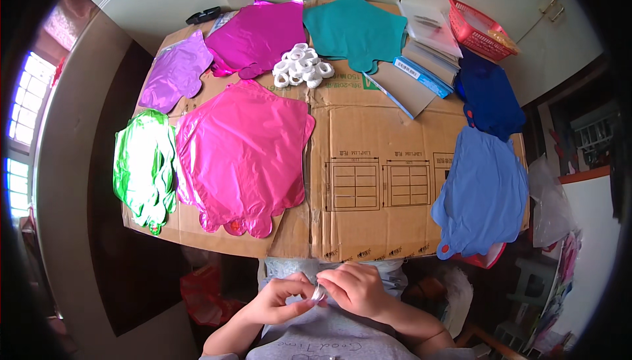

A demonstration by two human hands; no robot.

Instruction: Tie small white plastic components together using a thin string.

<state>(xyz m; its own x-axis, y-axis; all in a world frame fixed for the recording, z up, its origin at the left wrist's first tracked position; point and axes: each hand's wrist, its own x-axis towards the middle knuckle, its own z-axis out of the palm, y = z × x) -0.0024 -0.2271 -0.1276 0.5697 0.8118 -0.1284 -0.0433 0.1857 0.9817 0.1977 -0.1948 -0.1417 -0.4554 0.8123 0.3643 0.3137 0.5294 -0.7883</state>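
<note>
In front of my body, below the near edge of the table, my left hand and my right hand meet. Between their fingers is a small white ribbon roll, like those in the pile; both hands pinch it. The pile of white ribbon rolls sits at the far middle of the cardboard. Closest to my left hand on the table lies a stack of flat, shiny pink foil balloons. Light blue foil balloons lie at the near right, partly over the edge.
Cardboard covers the table. Around it lie flat green, lilac, magenta, teal and dark blue foil balloons. Flattened boxes and a red basket stand at the far right. A black object is far left.
</note>
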